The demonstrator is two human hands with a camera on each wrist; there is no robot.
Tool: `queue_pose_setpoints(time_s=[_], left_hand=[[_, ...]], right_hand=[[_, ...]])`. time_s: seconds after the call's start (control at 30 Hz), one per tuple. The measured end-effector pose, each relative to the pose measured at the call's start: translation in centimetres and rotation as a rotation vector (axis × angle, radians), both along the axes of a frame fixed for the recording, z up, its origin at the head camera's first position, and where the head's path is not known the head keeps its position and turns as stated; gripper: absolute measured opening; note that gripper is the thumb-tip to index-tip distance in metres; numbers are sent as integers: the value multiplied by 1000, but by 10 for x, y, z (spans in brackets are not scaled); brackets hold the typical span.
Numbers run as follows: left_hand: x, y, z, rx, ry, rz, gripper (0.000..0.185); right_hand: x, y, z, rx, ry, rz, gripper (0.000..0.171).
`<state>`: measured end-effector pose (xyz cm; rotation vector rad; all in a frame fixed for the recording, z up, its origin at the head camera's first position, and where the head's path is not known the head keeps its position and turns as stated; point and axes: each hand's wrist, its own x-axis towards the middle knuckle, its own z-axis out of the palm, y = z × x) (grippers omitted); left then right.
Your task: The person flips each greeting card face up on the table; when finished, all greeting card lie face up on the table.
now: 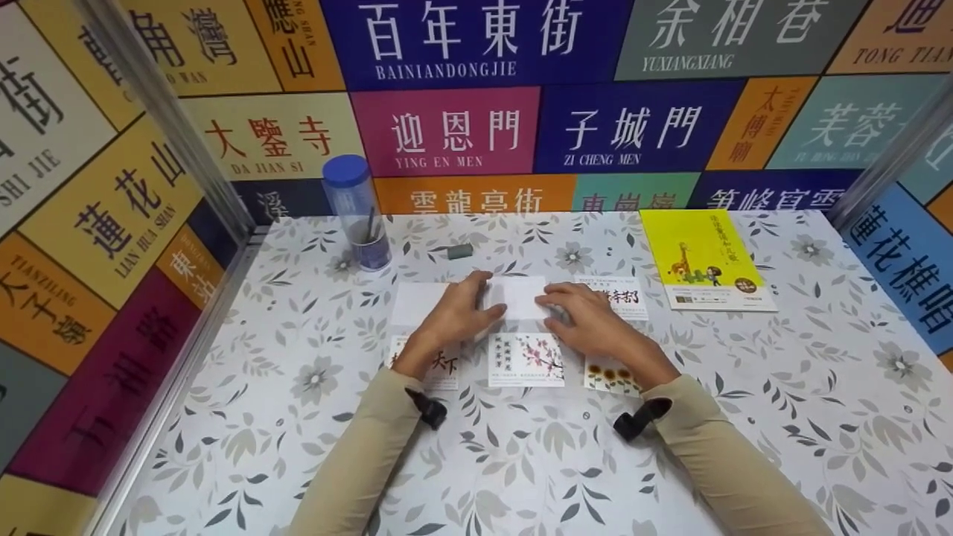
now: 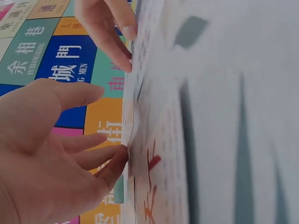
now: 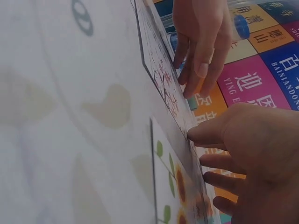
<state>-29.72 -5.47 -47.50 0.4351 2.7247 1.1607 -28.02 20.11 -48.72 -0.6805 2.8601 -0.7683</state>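
Now left hand [image 1: 456, 313] and right hand [image 1: 588, 316], fingers flat and gripping nothing, press white card [image 1: 517, 294] on table [image 1: 744, 387]. Printed cards [image 1: 526, 359] already laid around; arranging seems midway.

The head view looks down from above at the surface [image 1: 782, 417]. Both wrist views sit very low, close beside the cards [image 1: 526, 359], facing the far wall.

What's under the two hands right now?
Both hands, left hand and right hand, press flat on a white card lying on the floral tablecloth. The card's middle shows blank; the parts beneath the palms are covered, so any print there is hidden.
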Motion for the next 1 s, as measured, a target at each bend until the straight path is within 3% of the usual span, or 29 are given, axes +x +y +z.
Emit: queue_pose_setpoints(time_s=[0.17, 0.3, 0.57, 0.7, 0.87, 1.0], left_hand=[[2, 2, 3, 159, -105, 121, 70], [4, 5, 3, 286, -143, 200, 69], [2, 10, 3, 399, -199, 235, 68], [0, 10, 5, 480, -176, 245, 63], [1, 11, 6, 641, -132, 260, 58], [0, 16, 5, 780, -156, 220, 48]], right_hand=[[1, 0, 1, -14, -33, -1, 48], [1, 0, 1, -24, -46, -3, 49], [2, 0, 2, -35, -14, 23, 46], [2, 0, 2, -47, -18, 26, 49], [3, 1, 2, -82, -28, 26, 51], [1, -1, 2, -160, -4, 39, 49]])
